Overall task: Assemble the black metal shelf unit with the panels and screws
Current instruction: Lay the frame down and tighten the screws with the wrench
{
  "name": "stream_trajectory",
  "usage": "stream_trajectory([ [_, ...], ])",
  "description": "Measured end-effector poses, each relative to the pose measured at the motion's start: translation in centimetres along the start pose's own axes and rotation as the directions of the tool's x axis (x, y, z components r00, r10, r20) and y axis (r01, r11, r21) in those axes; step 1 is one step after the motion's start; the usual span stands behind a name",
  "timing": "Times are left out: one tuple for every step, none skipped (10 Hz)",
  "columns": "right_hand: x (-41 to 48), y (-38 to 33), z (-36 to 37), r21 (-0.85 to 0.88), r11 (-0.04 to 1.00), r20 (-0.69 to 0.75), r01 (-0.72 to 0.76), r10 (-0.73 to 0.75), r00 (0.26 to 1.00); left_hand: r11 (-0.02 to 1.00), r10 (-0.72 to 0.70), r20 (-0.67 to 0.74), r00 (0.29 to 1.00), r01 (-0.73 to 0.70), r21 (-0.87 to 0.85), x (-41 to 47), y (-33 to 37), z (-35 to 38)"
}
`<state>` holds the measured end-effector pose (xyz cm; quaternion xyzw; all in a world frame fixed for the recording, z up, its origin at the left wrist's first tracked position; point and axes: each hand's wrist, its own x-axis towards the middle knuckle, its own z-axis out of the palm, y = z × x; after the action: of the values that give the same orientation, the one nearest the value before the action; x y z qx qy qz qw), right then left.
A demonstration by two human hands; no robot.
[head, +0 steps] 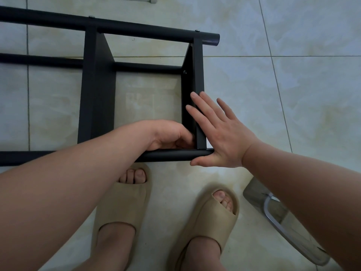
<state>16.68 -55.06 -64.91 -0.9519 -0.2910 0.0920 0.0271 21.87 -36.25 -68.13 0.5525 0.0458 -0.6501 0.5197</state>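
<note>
Item: black shelf unit (97,98), part-built, lying on its side on the tiled floor (293,94). Component in hand: the end panel (197,75), standing on edge, its long axis running straight away from the person, from the near tube (168,155) to the far tube (136,29). A screw head (184,72) is showing on the panel's inner face near its far end; the near end is sitting on the near tube, and that corner is lying between the two hands. The left hand (168,136) is reaching into the frame and curling its fingers into the corner against the panel's inner face; whether it is pinching a screw there cannot be told, the fingertips being hidden. The right hand (221,133) is lying flat and spread against the panel's outer face, its fingers pointing along the panel and its thumb running along the tube end. Judgement: the near joint is being fastened next; the left hand is the nearer for fitting, the right for bracing from the opposite side.
</note>
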Motion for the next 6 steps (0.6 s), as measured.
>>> stream_trajectory([
  [0.02,-0.02,0.00,0.001,1.000,-0.005,0.000,0.000,1.000,0.999,0.030,0.042,0.999,-0.028,-0.035,-0.14,-0.10,-0.14],
  [0.00,-0.03,-0.03,0.000,1.000,-0.013,0.001,-0.001,1.000,0.999,0.047,0.015,0.999,-0.047,0.017,-0.22,-0.18,0.01],
  [0.01,-0.04,-0.04,0.000,1.000,-0.013,-0.001,0.001,1.000,0.999,-0.005,-0.039,0.999,0.007,0.038,-0.24,-0.03,0.19],
  [0.04,-0.06,-0.04,-0.002,1.000,-0.009,-0.003,0.002,1.000,0.999,-0.028,-0.008,1.000,0.028,0.019,-0.28,0.04,0.15],
  [0.04,-0.07,-0.03,-0.001,1.000,-0.011,-0.003,0.003,1.000,0.999,-0.029,-0.003,1.000,0.029,-0.017,-0.26,0.12,0.11],
  [0.07,-0.07,-0.04,-0.005,1.000,-0.009,-0.004,0.004,1.000,0.999,0.001,0.002,1.000,-0.001,-0.042,-0.31,0.17,0.12],
])
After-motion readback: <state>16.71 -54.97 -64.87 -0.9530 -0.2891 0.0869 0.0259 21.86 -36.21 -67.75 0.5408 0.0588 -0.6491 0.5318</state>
